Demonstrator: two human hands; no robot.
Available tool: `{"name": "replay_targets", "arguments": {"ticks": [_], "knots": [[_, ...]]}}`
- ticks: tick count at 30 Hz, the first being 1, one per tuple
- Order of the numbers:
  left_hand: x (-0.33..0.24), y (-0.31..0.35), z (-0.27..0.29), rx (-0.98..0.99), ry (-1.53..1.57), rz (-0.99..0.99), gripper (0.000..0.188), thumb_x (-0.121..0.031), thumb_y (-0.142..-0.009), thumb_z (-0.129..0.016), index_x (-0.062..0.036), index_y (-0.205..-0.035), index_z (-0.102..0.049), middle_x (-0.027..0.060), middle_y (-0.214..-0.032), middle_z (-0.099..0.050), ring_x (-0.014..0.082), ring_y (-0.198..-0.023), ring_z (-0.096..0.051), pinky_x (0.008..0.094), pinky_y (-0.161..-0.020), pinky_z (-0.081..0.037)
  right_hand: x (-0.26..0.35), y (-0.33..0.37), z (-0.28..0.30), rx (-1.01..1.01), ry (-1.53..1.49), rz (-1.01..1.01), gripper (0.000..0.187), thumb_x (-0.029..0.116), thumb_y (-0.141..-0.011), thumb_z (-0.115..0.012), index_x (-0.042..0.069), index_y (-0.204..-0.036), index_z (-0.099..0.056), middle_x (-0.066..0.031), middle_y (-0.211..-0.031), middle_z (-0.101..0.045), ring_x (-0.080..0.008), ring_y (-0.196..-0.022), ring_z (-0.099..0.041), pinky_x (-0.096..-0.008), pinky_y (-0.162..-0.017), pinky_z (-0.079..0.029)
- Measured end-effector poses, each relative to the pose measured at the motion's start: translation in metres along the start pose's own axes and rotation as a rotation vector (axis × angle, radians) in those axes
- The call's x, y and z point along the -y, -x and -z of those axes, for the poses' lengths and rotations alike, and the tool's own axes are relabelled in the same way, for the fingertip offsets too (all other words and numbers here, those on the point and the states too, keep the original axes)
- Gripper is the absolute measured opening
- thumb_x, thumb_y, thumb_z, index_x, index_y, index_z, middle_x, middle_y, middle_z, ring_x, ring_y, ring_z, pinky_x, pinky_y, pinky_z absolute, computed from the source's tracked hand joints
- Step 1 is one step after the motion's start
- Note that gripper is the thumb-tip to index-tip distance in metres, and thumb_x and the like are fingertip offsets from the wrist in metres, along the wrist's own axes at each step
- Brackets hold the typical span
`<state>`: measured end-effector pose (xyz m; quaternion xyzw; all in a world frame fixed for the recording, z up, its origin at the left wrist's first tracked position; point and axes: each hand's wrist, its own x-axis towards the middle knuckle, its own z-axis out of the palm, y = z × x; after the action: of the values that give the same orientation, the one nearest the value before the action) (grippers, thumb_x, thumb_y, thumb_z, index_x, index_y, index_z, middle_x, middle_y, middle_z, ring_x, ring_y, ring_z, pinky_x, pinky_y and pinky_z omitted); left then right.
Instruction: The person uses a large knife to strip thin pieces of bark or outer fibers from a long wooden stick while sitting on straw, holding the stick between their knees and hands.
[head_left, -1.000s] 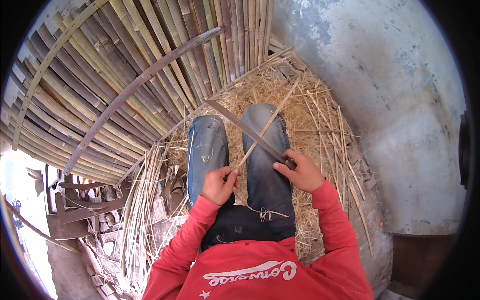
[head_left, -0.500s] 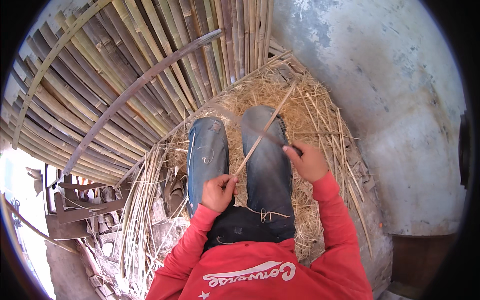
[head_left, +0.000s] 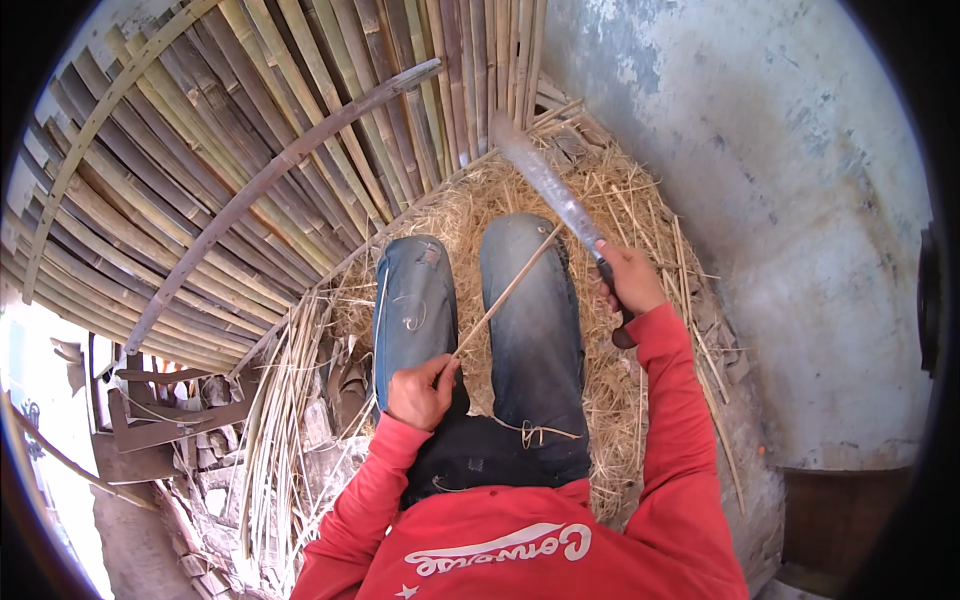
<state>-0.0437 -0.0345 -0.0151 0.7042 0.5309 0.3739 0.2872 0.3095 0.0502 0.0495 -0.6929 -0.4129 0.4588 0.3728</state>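
Note:
My left hand [head_left: 420, 392] is closed, its thumb and fingers gripping the near end of a thin bamboo strip [head_left: 508, 292]. The strip slants away to the right over my jeans, and its far end comes close to the knife. In my right hand [head_left: 632, 278] is the dark handle of a long machete [head_left: 560, 197]. Its broad grey blade points up and to the far left, above the shavings past my right knee [head_left: 520, 245]; the tip is smeared by motion. Blade and strip look near each other; whether they touch I cannot tell.
Pale shavings [head_left: 610, 440] cover the ground around my legs. A bundle of split strips [head_left: 268, 440] lies on the left, and more loose strips [head_left: 690, 300] on the right. A slatted bamboo panel [head_left: 330, 150] leans at the far left; a grey wall [head_left: 780, 200] rises on the right.
The machete has swung from low across the strip to pointing up and away, with my right hand moving farther out. The strip's far end now reaches less far; my left hand has shifted slightly left.

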Motion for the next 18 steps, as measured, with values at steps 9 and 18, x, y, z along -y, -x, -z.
{"name": "replay_targets", "arguments": {"ticks": [9,18], "knots": [[0.004,-0.008,0.011,0.004,-0.015,-0.029,0.010,-0.014,-0.095,-0.074,-0.0047,-0.094,-0.076,0.0184,-0.070,-0.066,0.0395,-0.064,-0.068,0.0425,-0.056,-0.051,-0.009,0.003,-0.003,-0.006,-0.239,-0.114,0.046,0.045,-0.106,-0.055,0.007,-0.081,-0.059,-0.0028,-0.057,-0.054,-0.0128,-0.040,-0.046,-0.0305,-0.038,-0.037],[0.007,-0.023,0.016,0.050,-0.108,-0.158,0.018,-0.013,-0.098,-0.071,0.0000,-0.086,-0.073,0.0132,-0.062,-0.064,0.0288,-0.052,-0.064,0.0363,-0.054,-0.049,-0.017,0.014,-0.019,0.108,-0.225,-0.126,0.046,0.047,-0.105,-0.056,0.007,-0.082,-0.059,-0.0023,-0.057,-0.054,-0.0124,-0.040,-0.046,-0.0314,-0.040,-0.038]]}}
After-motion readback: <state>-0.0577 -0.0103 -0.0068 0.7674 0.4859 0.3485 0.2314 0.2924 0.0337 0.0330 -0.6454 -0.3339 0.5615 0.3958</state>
